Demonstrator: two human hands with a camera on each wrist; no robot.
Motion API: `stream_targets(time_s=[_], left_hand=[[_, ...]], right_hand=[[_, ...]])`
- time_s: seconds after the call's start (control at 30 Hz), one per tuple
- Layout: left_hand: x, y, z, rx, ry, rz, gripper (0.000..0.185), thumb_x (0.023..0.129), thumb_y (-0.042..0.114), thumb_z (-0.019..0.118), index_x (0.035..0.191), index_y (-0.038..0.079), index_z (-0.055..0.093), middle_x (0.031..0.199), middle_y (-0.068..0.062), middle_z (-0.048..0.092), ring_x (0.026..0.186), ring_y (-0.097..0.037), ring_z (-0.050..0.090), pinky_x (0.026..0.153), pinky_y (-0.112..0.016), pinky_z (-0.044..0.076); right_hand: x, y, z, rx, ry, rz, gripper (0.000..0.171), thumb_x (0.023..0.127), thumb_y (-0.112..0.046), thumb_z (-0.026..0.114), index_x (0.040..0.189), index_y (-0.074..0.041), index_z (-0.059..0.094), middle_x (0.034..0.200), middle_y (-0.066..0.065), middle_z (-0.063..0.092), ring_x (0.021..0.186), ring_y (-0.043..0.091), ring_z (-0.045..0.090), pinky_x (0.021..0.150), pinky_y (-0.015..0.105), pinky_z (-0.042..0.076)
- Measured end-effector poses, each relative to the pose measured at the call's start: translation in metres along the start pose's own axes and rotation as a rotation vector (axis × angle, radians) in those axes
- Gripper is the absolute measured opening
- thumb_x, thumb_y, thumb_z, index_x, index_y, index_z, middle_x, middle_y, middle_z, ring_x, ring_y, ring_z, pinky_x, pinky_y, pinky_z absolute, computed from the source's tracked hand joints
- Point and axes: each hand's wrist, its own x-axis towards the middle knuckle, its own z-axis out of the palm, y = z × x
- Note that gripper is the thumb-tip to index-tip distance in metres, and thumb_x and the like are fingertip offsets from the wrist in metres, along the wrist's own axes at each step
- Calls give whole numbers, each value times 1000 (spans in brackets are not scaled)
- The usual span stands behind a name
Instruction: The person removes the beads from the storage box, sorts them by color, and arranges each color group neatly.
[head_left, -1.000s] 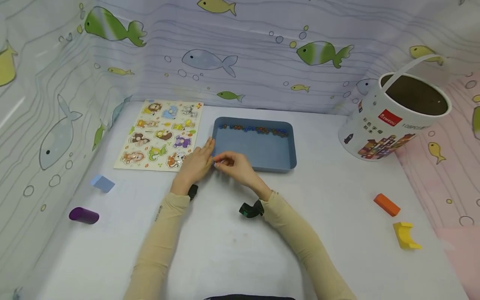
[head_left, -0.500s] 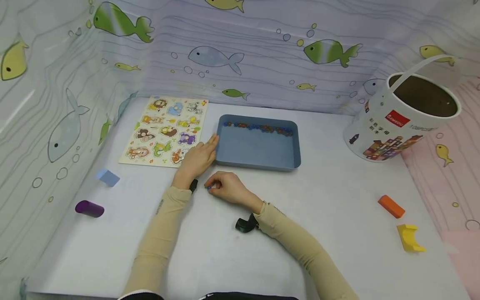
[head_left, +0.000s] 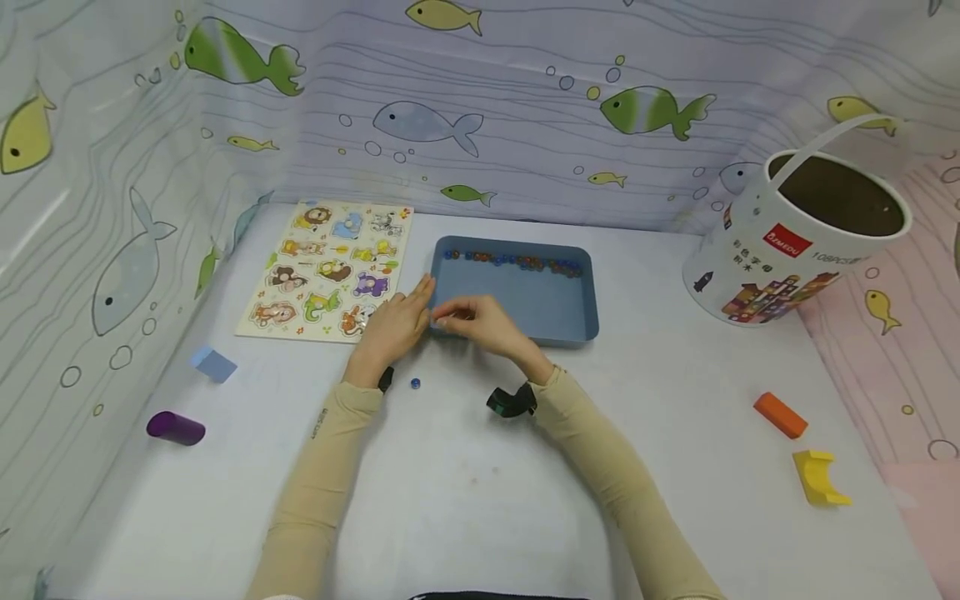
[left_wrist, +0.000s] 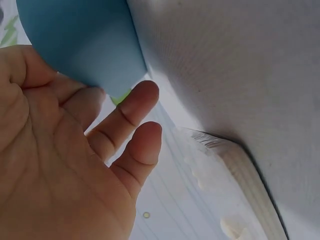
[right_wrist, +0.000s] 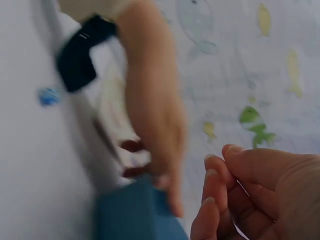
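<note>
A blue-grey tray (head_left: 517, 300) lies on the table, with a row of small blue and reddish-brown marbles (head_left: 517, 260) along its far wall. My left hand (head_left: 393, 329) is at the tray's left wall, its fingers extended along it; the left wrist view shows them touching the tray's blue side (left_wrist: 90, 50). My right hand (head_left: 483, 325) hovers over the tray's near left corner. Its fingers are loosely bent, the thumb tip close to the index finger, and no object shows between them in the right wrist view. A single blue marble (head_left: 416, 383) rests on the table nearer me.
An animal puzzle board (head_left: 322, 271) lies left of the tray. Light blue (head_left: 213, 364) and purple (head_left: 176, 428) blocks lie at left, orange (head_left: 781, 415) and yellow (head_left: 821, 477) ones at right. A large white bucket (head_left: 787, 250) stands back right. Fish-print curtains (head_left: 525, 108) surround the table.
My right hand carried a blue marble from the tray's near left corner to the table, let it go, and moved back to that corner. My left hand stayed at the tray's side.
</note>
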Motion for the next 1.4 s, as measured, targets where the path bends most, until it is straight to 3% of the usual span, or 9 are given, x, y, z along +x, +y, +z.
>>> stream_targets(time_s=[0.13,0.23,0.43,0.6,0.7,0.87,1.0,1.27,1.4], left_hand=[[0,-1,1,-14,-24,-16,54,103,23,36,155,10,23,161,-4,23,116,-35,54,102,-53,43],[-1,-1,1,-18,-28,-23,55,103,22,37,154,11,23,161,-4,24,117,-35,54,102,-53,43],[-3,-2,1,-26,-44,-47,55,103,23,37,155,11,23,161,-2,22,121,-35,52,108,-53,38],[-3,-3,4,-28,-42,-41,55,103,24,37,155,12,23,161,-1,22,118,-33,54,107,-52,39],[-3,-2,4,-27,-33,-36,55,103,24,37,155,12,24,161,-1,22,117,-33,54,106,-52,40],[-3,1,3,-39,-27,-34,55,103,23,38,155,12,24,162,0,22,119,-33,53,105,-51,41],[-4,2,2,-39,-28,-28,55,103,23,38,155,13,22,161,1,22,117,-32,54,104,-50,42],[-3,-1,1,-21,11,-11,54,103,22,38,154,11,25,160,-2,25,106,-31,56,91,-48,47],[-2,-1,2,-9,8,-18,54,103,23,38,154,13,26,160,-1,26,108,-31,56,96,-50,46]], right_hand=[[15,-2,-24,114,95,35,27,96,-13,59,119,-1,67,115,20,68,100,40,62,82,51,51],[29,1,-36,141,179,59,28,96,-13,59,121,-1,66,117,20,68,104,43,59,86,56,47],[64,20,-40,70,295,173,28,96,-19,60,121,-8,68,119,10,69,103,24,64,89,43,52],[88,38,-32,4,362,292,26,96,-17,59,119,-10,69,117,8,71,99,20,67,80,29,54],[97,42,-26,-40,419,325,25,95,-15,59,116,-9,71,113,9,72,96,21,68,78,28,55],[106,43,-18,-130,507,335,25,92,-12,62,115,-9,72,112,7,73,103,20,66,87,29,54],[111,40,-14,-177,496,355,31,91,-11,65,121,-9,69,116,7,72,109,21,64,93,30,52],[120,35,-9,-302,341,309,33,88,-12,69,120,-6,67,116,9,70,108,23,64,94,33,51],[122,35,-7,-351,313,300,31,87,-13,71,117,-6,69,113,9,71,105,22,65,92,33,52]])
